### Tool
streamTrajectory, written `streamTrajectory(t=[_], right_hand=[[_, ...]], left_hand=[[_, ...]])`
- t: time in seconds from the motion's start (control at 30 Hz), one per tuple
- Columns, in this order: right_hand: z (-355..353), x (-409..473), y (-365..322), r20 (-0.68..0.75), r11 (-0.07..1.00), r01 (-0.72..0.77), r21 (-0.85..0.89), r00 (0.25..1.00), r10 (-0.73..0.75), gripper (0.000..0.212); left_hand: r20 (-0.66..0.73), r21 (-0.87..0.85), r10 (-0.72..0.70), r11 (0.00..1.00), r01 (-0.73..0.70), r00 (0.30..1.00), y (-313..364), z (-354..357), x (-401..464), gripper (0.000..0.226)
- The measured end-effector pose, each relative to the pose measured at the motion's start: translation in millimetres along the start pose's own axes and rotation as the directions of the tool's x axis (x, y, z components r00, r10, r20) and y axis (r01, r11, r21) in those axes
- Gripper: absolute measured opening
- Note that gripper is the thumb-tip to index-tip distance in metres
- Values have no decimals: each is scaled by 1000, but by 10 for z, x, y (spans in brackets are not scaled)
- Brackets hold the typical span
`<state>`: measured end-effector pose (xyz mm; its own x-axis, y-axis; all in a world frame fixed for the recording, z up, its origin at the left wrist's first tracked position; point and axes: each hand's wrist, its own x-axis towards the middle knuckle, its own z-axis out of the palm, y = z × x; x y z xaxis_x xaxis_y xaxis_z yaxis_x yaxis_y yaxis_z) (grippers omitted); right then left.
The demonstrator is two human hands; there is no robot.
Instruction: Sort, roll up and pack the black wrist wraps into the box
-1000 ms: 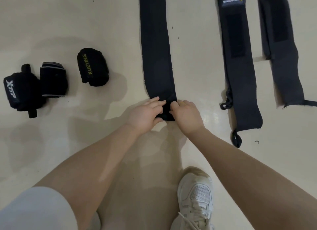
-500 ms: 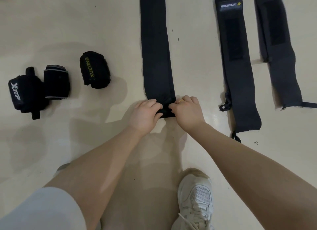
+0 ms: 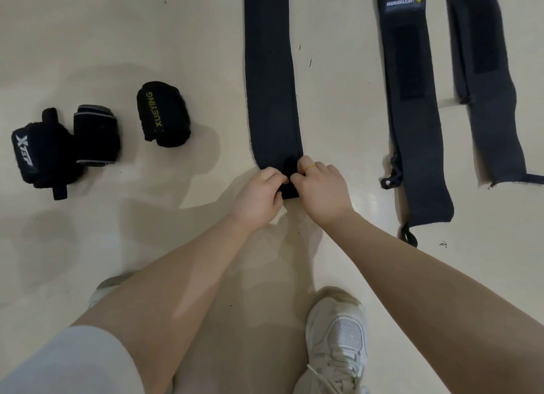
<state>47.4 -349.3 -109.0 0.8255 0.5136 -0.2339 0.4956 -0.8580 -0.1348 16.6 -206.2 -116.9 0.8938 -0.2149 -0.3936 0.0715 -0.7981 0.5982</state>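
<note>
Wrist wrap (image 3: 270, 84) lies flat on the floor, long axis running 12 to 6 o'clock, near end at both hands. Left hand (image 3: 257, 198) and right hand (image 3: 322, 192) pinch that end's started roll — equally near. Readable labels: XUEYING (image 3: 155, 108), XTEP (image 3: 24, 150), MANUEKLEAR (image 3: 402, 2).

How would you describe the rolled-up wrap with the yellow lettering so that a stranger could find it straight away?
Start at the long flat wrap that both hands are rolling on the pale floor, then look left. Three rolled bundles lie there; the XUEYING roll is the nearest to that strip and lies apart from the other two. Only it carries yellow letters: the Xtep roll has white print, the striped roll grey edging.
</note>
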Motion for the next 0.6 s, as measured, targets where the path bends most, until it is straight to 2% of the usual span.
streamTrajectory(t=[0.07, 0.17, 0.23, 0.33, 0.43, 0.53, 0.6], right_hand=[[-9, -10, 24, 62, 993, 109, -50, 993, -106, 22], [20, 19, 142, 72, 966, 249, -61, 967, -245, 14], [42, 49, 220, 76, 952, 297, -77, 954, -291, 11], [37, 134, 246, 110, 973, 229, -31, 968, -225, 4], [27, 191, 206, 164, 987, 139, 85, 975, -151, 25], [22, 249, 177, 170, 984, 46, 174, 983, -76, 28], [29, 294, 158, 189, 971, -41, 235, 982, -4, 27]], left_hand=[[-7, 27, 40, 999, -40, 999, -12, -16, 12, 24], [0, 55, -28, 998, 28, 1000, -12, -65, 31, 25], [-10, 47, -22, 999, 23, 1000, -9, -70, 66, 25], [-70, -2, -30, 1000, 30, 997, -31, -89, 134, 22], [-95, 96, -26, 995, 36, 995, -24, -121, 191, 21], [-221, 178, 29, 984, 12, 975, -35, -156, 168, 21], [-176, 186, 1, 982, 32, 984, -29, -214, 100, 28]])
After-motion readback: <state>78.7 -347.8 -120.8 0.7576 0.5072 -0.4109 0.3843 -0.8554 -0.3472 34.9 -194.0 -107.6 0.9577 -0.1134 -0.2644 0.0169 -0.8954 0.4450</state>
